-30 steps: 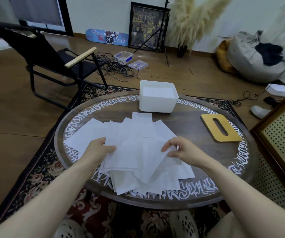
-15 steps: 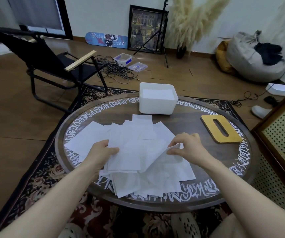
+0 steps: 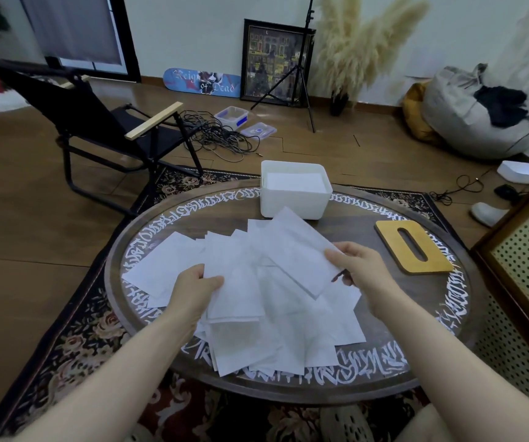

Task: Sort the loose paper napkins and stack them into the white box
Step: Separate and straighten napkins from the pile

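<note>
At the centre of a round dark table (image 3: 384,374), the right hand (image 3: 357,271) pinches the near edge of one white napkin (image 3: 298,247), fingers curled on it, holding it lifted and tilted above the rest. The left hand (image 3: 194,290) grips the edge of another sheet in the loose pile of napkins (image 3: 263,317), thumb pressed on top. Beyond the pile, at the table's far edge, stands the white box (image 3: 295,204) with white sheets inside. A wooden lid (image 3: 411,247) with a slot lies to the right.
</note>
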